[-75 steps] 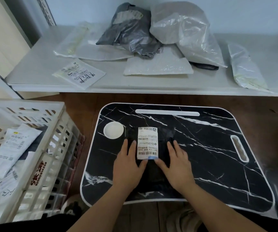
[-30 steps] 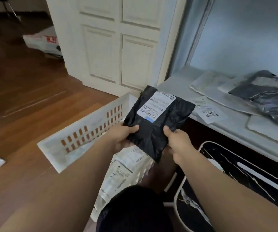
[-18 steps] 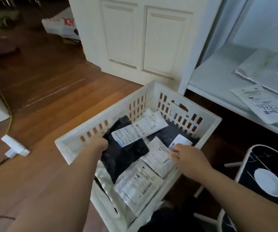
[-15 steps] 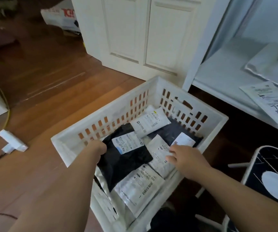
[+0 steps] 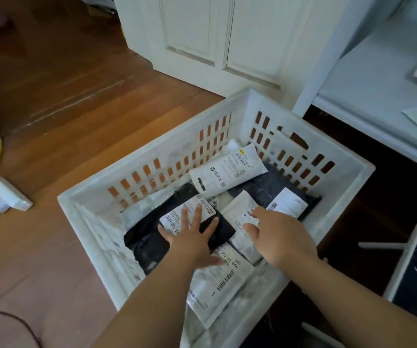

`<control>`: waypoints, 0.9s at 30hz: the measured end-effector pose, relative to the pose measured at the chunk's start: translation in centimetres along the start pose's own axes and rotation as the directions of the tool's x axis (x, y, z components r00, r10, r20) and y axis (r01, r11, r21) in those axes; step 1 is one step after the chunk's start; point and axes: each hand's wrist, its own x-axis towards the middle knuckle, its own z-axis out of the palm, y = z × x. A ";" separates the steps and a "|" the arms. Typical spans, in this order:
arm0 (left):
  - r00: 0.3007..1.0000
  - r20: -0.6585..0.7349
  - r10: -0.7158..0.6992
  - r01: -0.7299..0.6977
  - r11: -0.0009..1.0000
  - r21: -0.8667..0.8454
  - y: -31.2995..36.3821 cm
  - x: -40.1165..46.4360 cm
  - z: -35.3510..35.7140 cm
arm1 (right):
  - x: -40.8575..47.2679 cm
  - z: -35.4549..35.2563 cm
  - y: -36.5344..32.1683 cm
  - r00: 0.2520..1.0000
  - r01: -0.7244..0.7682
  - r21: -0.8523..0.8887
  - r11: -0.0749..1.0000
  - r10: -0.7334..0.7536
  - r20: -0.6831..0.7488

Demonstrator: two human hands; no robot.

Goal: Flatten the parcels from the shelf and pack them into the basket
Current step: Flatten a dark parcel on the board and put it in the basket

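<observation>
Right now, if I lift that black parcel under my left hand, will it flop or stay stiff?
Probably floppy: the black parcel looks like a wrinkled soft bag, pressed flat under the left hand. Likely light, lying thin in the basket. Its film may be slippery.

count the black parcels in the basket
2: one black parcel at the near left under the left hand, one black parcel at the far right of the basket. Others may be buried.

Both forearms are bare from the bottom edge of the frame up to the wrists, with no sleeve, watch or band in view, and the left hand (image 5: 190,236) and right hand (image 5: 281,237) seem to be without gloves or rings, though motion blur softens the fingers.
</observation>
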 end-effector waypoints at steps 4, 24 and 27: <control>0.985 0.011 -0.172 0.172 0.985 0.021 0.6 0.6 1.7 | -0.2 0.0 -0.1 0.999 -0.026 0.040 0.999 0.027 -0.027; 0.974 0.139 -0.182 0.184 0.983 -0.004 1.5 1.0 -2.6 | -0.6 -0.6 0.0 0.999 -0.026 -0.014 1.000 0.026 0.027; 0.993 0.038 -0.115 0.111 0.990 0.088 2.4 0.7 -4.9 | -0.8 -0.8 0.2 0.998 0.041 -0.009 0.999 -0.041 0.042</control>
